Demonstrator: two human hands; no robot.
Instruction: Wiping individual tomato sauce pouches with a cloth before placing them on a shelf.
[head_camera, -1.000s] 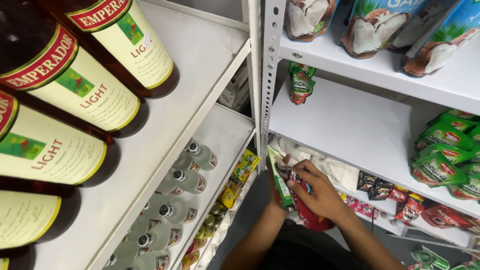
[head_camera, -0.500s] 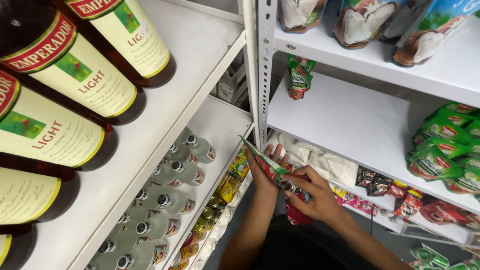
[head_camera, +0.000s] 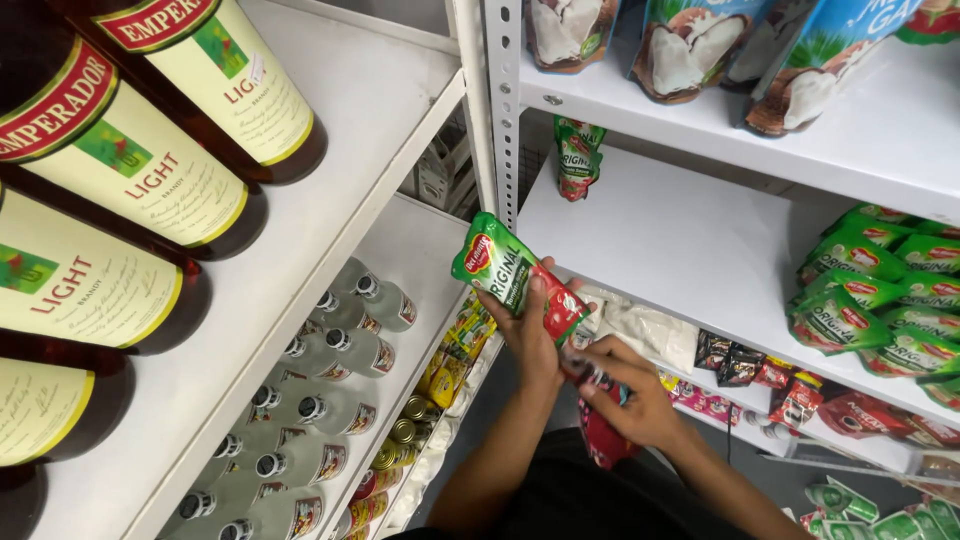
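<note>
Pinched at its lower edge by the left hand (head_camera: 528, 335), a green-and-red sauce pouch (head_camera: 515, 275) is held tilted towards ten o'clock. Light, soft and slippery it is judged, best gripped along the flat sealed edges. More red pouches (head_camera: 600, 425) are clasped in the right hand (head_camera: 635, 400) at four o'clock.

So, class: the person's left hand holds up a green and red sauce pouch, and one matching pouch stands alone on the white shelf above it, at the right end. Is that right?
Not quite. The lone pouch stands at the shelf's left end, beside the upright post, as the head view shows. The left hand does hold up a green and red sauce pouch.
</note>
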